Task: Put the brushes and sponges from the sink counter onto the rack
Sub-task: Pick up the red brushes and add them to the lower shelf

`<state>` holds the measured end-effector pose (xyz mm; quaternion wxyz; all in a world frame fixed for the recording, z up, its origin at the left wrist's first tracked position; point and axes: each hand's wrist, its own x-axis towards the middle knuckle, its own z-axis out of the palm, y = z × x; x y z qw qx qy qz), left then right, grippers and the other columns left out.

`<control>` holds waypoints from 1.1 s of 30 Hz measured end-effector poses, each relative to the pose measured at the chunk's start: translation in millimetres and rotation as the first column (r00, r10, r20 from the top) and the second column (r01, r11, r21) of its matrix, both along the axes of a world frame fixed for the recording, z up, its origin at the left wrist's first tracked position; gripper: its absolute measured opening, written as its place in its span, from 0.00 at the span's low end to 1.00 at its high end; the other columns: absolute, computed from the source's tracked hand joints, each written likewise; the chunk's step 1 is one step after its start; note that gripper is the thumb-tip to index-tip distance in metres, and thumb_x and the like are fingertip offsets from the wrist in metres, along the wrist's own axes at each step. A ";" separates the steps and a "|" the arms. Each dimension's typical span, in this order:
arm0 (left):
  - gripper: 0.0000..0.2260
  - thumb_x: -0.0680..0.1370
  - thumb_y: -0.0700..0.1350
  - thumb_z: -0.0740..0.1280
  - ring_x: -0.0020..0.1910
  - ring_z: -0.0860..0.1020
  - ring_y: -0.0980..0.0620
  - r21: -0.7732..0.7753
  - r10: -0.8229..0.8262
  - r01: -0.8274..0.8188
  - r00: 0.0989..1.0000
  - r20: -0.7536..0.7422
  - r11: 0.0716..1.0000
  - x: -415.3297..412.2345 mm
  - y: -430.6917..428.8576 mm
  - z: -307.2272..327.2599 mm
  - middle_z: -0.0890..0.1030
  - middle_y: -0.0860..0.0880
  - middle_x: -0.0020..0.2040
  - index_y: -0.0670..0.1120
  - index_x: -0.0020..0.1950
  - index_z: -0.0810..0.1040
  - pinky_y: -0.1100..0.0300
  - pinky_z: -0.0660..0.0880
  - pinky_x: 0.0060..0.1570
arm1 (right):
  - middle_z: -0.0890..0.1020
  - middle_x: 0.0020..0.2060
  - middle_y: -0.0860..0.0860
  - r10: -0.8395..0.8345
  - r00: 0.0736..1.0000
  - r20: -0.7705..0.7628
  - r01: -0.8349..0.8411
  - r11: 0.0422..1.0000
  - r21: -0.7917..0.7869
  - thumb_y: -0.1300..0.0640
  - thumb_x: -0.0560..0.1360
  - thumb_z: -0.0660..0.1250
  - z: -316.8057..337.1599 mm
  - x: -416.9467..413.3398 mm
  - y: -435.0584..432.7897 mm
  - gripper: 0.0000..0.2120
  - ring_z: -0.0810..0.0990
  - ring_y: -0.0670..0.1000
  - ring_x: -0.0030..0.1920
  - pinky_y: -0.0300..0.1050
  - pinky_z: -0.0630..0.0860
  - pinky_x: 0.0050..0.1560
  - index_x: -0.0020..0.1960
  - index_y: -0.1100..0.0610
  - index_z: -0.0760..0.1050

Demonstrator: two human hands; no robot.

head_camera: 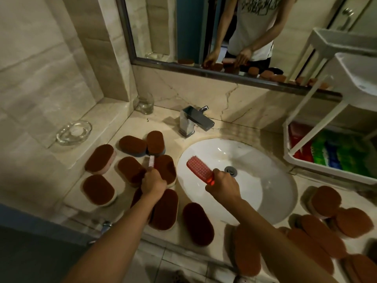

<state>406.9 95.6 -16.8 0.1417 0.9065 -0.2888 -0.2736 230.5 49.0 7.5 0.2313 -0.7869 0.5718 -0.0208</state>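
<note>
Your right hand (222, 185) has its fingers curled round the handle of the red brush (199, 167). You hold it above the left part of the sink (265, 180), bristles up, with the head pointing far and left.

Your left hand (153, 183) grips a pale brush (151, 160) by its near end, and the head sticks out towards the far side. This hand is over the counter (171, 125) left of the sink, right above the sponges (100, 159). You cannot tell whether the pale brush touches the sponges under it.

Brown-topped sponges lie flat on the counter left of the sink, close together. More of them lie along the near edge, and another group (326, 201) overlaps on the right of the sink.

The rack (336, 173) stands at the right, far from both hands. Its lower tray holds a row of red, green and blue brushes (330, 156).

The tap (193, 121) sits behind the sink. A glass (145, 104) stands in the far left corner, and a clear soap dish (73, 132) lies on the ledge further left. The mirror (183, 27) above the counter reflects both your hands and some of the sponges.
</note>
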 end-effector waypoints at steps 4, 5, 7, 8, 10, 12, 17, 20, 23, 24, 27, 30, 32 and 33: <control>0.25 0.79 0.40 0.61 0.61 0.76 0.40 -0.136 0.037 -0.027 0.997 0.072 0.990 2.5 -1.2 13.6 0.72 0.38 0.65 0.41 0.74 0.58 0.49 0.77 0.57 | 0.81 0.50 0.58 -0.023 0.999 0.032 0.025 0.998 -0.050 0.60 0.72 0.65 10.1 -4.3 -10.1 0.12 0.79 0.58 0.50 0.45 0.72 0.41 0.55 0.63 0.73; 0.25 0.79 0.41 0.60 0.59 0.77 0.41 -0.184 0.036 -0.018 0.995 0.094 0.983 0.5 0.0 19.6 0.72 0.38 0.65 0.42 0.74 0.57 0.49 0.78 0.55 | 0.81 0.50 0.58 -0.035 0.998 0.055 0.038 0.998 -0.054 0.60 0.72 0.65 14.1 -6.2 -13.6 0.12 0.80 0.58 0.49 0.44 0.71 0.41 0.54 0.63 0.73; 0.22 0.78 0.41 0.61 0.57 0.78 0.42 -0.235 -0.047 0.089 0.983 0.178 0.968 -7.7 5.2 31.4 0.73 0.40 0.63 0.43 0.71 0.60 0.53 0.78 0.52 | 0.82 0.49 0.58 -0.053 0.993 0.106 0.060 0.996 -0.064 0.60 0.72 0.65 21.1 -12.4 -18.9 0.12 0.80 0.58 0.48 0.45 0.74 0.43 0.54 0.62 0.74; 0.21 0.78 0.41 0.62 0.57 0.78 0.43 -0.241 -0.110 0.164 0.968 0.224 0.957 -13.0 8.7 36.3 0.74 0.41 0.62 0.42 0.69 0.62 0.55 0.78 0.52 | 0.82 0.49 0.58 -0.071 0.988 0.135 0.081 0.994 -0.071 0.60 0.71 0.66 24.4 -18.1 -21.8 0.12 0.80 0.59 0.47 0.46 0.75 0.43 0.54 0.62 0.74; 0.16 0.76 0.41 0.64 0.58 0.76 0.46 -0.230 -0.222 0.289 0.934 0.280 0.929 -20.0 16.2 42.4 0.74 0.45 0.60 0.44 0.64 0.68 0.56 0.76 0.54 | 0.82 0.48 0.59 -0.133 0.971 0.198 0.151 0.986 -0.077 0.60 0.71 0.68 28.4 -30.5 -28.4 0.12 0.79 0.57 0.43 0.43 0.72 0.37 0.53 0.63 0.74; 0.13 0.76 0.41 0.64 0.60 0.75 0.47 -0.192 -0.346 0.424 0.875 0.339 0.885 -40.6 14.8 48.7 0.75 0.47 0.59 0.45 0.60 0.70 0.57 0.74 0.56 | 0.82 0.47 0.59 -0.221 0.947 0.232 0.245 0.967 -0.077 0.59 0.71 0.70 33.4 -62.7 -34.7 0.13 0.76 0.55 0.41 0.39 0.65 0.31 0.53 0.63 0.75; 0.13 0.75 0.41 0.62 0.57 0.76 0.44 -0.075 -0.563 0.617 0.756 0.334 0.783 -87.5 -3.3 54.6 0.75 0.47 0.60 0.44 0.59 0.70 0.53 0.74 0.52 | 0.82 0.50 0.61 -0.369 0.893 0.256 0.398 0.915 -0.070 0.57 0.70 0.71 32.7 -119.5 -42.8 0.17 0.80 0.61 0.49 0.46 0.75 0.43 0.55 0.64 0.75; 0.10 0.74 0.41 0.62 0.53 0.77 0.42 -0.050 -0.702 0.749 0.639 0.314 0.660 -139.5 -26.2 62.0 0.76 0.45 0.54 0.44 0.55 0.70 0.53 0.72 0.48 | 0.82 0.52 0.61 -0.440 0.854 0.278 0.469 0.882 -0.044 0.57 0.69 0.71 26.3 -166.2 -43.3 0.19 0.81 0.61 0.50 0.55 0.79 0.51 0.57 0.62 0.75; 0.12 0.75 0.40 0.61 0.54 0.76 0.44 -0.063 -0.793 0.838 0.534 0.291 0.542 -201.0 -52.7 65.5 0.78 0.45 0.55 0.45 0.59 0.71 0.56 0.70 0.46 | 0.83 0.52 0.60 -0.537 0.791 0.294 0.558 0.830 0.013 0.58 0.71 0.70 22.3 -224.5 -44.4 0.17 0.82 0.59 0.50 0.51 0.79 0.50 0.58 0.63 0.75; 0.15 0.75 0.40 0.60 0.56 0.74 0.44 -0.073 -0.804 0.852 0.515 0.296 0.518 -213.4 -58.0 65.3 0.78 0.45 0.57 0.45 0.62 0.71 0.56 0.71 0.48 | 0.83 0.50 0.60 -0.550 0.783 0.290 0.571 0.821 0.017 0.58 0.71 0.70 21.1 -236.6 -44.7 0.15 0.82 0.60 0.49 0.49 0.78 0.48 0.56 0.63 0.76; 0.19 0.76 0.38 0.58 0.60 0.72 0.42 -0.136 -0.813 0.868 0.496 0.304 0.478 -269.3 -80.4 68.6 0.75 0.42 0.61 0.45 0.67 0.68 0.51 0.72 0.56 | 0.83 0.47 0.62 -0.629 0.739 0.243 0.645 0.764 0.014 0.54 0.72 0.68 25.1 -289.8 -49.5 0.15 0.81 0.61 0.48 0.47 0.73 0.42 0.53 0.64 0.77; 0.21 0.79 0.38 0.57 0.62 0.73 0.40 -0.146 -0.793 0.838 0.545 0.271 0.526 -325.4 -100.6 77.8 0.69 0.41 0.64 0.46 0.72 0.62 0.49 0.71 0.57 | 0.83 0.47 0.63 -0.656 0.721 0.224 0.674 0.739 -0.005 0.55 0.70 0.70 32.3 -333.4 -65.1 0.16 0.81 0.62 0.47 0.45 0.69 0.39 0.52 0.65 0.78; 0.20 0.78 0.38 0.59 0.61 0.74 0.39 -0.169 -0.775 0.828 0.560 0.292 0.534 -355.4 -114.1 78.1 0.67 0.41 0.65 0.46 0.70 0.63 0.47 0.73 0.58 | 0.83 0.47 0.63 -0.667 0.713 0.218 0.684 0.730 -0.004 0.55 0.70 0.70 35.0 -356.2 -77.8 0.15 0.81 0.62 0.48 0.43 0.67 0.39 0.52 0.64 0.79; 0.19 0.77 0.37 0.59 0.60 0.75 0.38 -0.177 -0.763 0.820 0.572 0.302 0.544 -366.6 -121.4 75.0 0.68 0.41 0.64 0.46 0.68 0.64 0.46 0.74 0.57 | 0.83 0.46 0.63 -0.672 0.708 0.219 0.688 0.725 -0.001 0.54 0.69 0.70 35.2 -365.3 -84.5 0.15 0.81 0.62 0.48 0.43 0.67 0.39 0.51 0.64 0.79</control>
